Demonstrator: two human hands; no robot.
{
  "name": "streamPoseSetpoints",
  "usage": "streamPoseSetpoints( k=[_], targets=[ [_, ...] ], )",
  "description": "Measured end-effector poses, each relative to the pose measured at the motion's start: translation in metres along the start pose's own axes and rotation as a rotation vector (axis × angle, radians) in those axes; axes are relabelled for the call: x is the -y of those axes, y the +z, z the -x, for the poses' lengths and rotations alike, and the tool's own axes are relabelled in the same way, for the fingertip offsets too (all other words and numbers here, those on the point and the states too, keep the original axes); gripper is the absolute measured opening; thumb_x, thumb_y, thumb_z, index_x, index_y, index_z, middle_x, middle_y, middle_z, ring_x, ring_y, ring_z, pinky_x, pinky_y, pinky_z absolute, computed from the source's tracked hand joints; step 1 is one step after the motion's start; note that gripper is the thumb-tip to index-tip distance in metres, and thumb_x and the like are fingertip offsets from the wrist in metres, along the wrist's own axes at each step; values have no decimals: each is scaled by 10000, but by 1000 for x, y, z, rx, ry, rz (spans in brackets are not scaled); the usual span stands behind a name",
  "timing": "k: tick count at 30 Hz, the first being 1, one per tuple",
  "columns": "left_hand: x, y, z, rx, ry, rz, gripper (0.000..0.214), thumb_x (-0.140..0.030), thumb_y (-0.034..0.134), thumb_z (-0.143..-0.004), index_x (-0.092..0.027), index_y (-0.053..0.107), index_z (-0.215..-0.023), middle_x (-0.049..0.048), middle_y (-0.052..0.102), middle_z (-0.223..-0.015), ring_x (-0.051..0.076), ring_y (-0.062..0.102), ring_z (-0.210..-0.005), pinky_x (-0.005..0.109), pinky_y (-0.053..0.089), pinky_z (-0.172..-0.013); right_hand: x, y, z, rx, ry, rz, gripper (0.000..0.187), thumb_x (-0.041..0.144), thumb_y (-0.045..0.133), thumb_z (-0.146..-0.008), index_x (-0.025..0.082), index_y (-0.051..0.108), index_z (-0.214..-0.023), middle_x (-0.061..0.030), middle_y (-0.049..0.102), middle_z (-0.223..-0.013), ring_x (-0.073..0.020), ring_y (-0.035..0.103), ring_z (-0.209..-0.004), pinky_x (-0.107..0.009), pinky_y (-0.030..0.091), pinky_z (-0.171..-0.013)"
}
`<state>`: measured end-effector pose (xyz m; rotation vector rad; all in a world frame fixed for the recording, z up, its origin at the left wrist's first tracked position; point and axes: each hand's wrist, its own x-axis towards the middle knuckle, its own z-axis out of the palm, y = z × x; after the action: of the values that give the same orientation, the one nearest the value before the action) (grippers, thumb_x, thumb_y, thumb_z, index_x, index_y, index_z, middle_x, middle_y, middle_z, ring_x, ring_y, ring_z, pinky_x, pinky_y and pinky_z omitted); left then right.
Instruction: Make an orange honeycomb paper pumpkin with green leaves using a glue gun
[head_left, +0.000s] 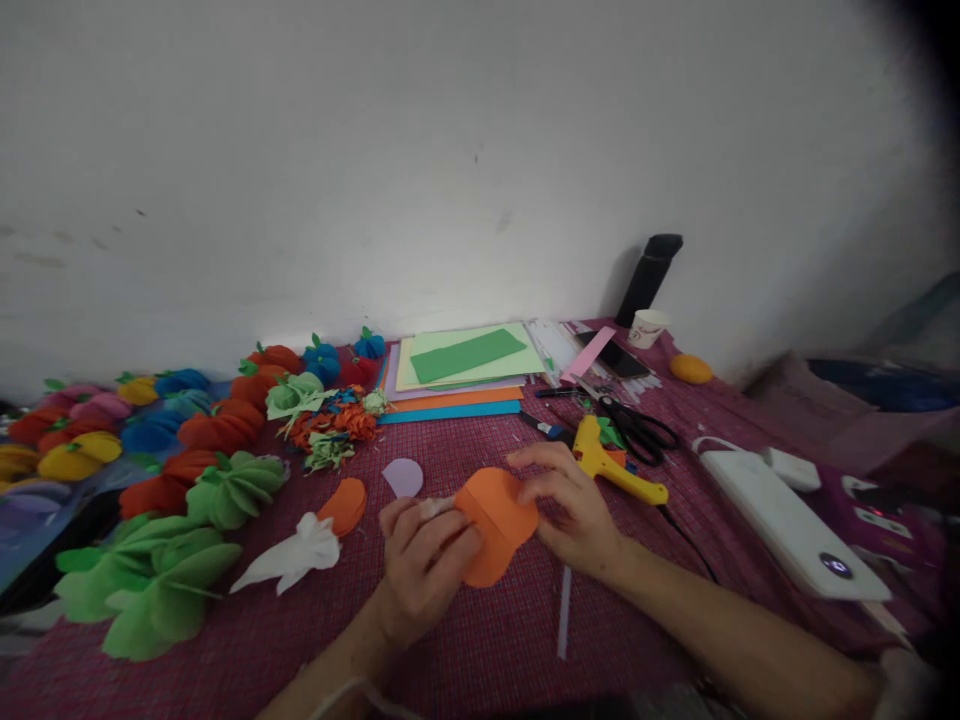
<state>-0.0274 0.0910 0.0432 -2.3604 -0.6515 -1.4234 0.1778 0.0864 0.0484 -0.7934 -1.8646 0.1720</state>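
Between my hands is an orange paper cutout [499,525] with rounded lobes and a fold line across it. My left hand [426,565] pinches its left edge, with something whitish wrapped on one finger. My right hand [574,505] has its fingers curled at the right edge, thumb below, gripping the paper. Left of my hands lie a small stack of orange paper rounds [345,507], a lilac paper round [403,477] and a crumpled white tissue [294,555]. A pale narrow strip [564,612] lies under my right wrist. The yellow glue gun [611,470] is just beyond my right hand.
Several paper pumpkins [225,427] crowd the left side, near paper scraps [336,420]. Coloured sheets [469,358] are stacked by the wall. Rightward are black scissors [641,430], a paper cup [646,328], a black bottle [649,280], an orange fruit [690,369] and a white power bank [795,525].
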Motion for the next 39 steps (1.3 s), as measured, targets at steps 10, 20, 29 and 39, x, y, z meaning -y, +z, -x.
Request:
streamPoseSetpoints(
  k=[10, 20, 29, 39],
  targets=[
    [5, 8, -1, 159, -230, 119, 214, -179, 584, -786, -211, 620, -995, 37, 656, -814, 182, 557, -809, 338, 393, -746, -1, 0, -1, 105, 58, -125, 171, 109, 552, -778, 216, 559, -910, -42, 626, -909, -176, 565, -876, -351, 449, -781],
    [9, 27, 8, 489, -961, 643, 260, -256, 494, -820, -188, 505, -1071, 14, 625, -852, 138, 587, -724, 246, 457, -616, -20, 19, 10, 278, 600, -242, 210, 211, 576, -785, 183, 556, -992, -7, 635, -828, -126, 579, -712, -238, 465, -622],
    [4, 21, 1, 733, -566, -29, 353, -176, 553, -766, -196, 516, -1117, 78, 574, -1099, 253, 510, -1012, 419, 390, -824, -30, 20, 13, 427, 513, 86, 219, 159, 585, -764, 187, 605, -981, -29, 659, -899, -160, 602, -811, -289, 461, -741],
    [-1, 21, 1, 989, -126, 58, 209, -169, 459, -863, -219, 578, -1027, 5, 629, -970, 177, 504, -961, 358, 308, -869, -39, 24, 14, 470, 397, 149, 247, 102, 617, -748, 180, 601, -982, -46, 615, -940, -161, 582, -874, -298, 472, -786]
  ],
)
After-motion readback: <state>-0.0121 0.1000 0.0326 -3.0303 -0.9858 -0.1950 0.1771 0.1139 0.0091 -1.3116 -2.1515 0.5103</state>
